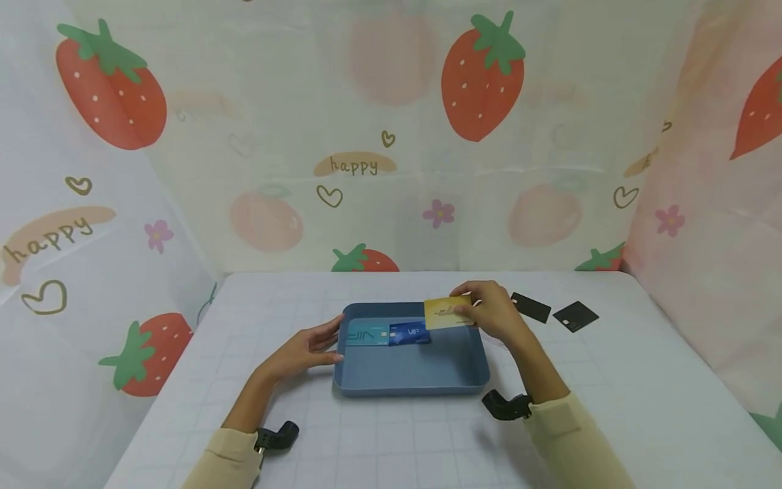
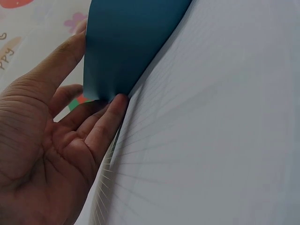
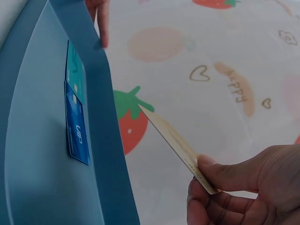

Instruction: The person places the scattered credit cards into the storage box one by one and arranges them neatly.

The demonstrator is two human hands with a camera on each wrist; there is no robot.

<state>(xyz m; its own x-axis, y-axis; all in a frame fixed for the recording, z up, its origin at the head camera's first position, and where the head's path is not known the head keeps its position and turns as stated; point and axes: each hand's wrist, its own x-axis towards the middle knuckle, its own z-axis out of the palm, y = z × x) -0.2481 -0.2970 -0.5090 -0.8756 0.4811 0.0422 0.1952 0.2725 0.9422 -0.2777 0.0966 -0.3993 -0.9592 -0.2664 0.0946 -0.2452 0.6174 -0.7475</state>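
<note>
On the counter [image 1: 391,441], the tray [image 1: 409,367] is touched at its left wall by the left hand [image 1: 305,350], fingers loosely extended. Near the tray's back right corner, the gold card [image 1: 440,314] is pinched by the right hand [image 1: 493,310]; if lowered, it should be kept level, clear of the blue card [image 1: 408,333].

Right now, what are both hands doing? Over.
Left hand touching blue rectangular tray. Right hand pinching golden-yellow rectangular card, held up. Teal rectangular card, dark-blue rectangular card lying inside; no obstruction seen.
</note>
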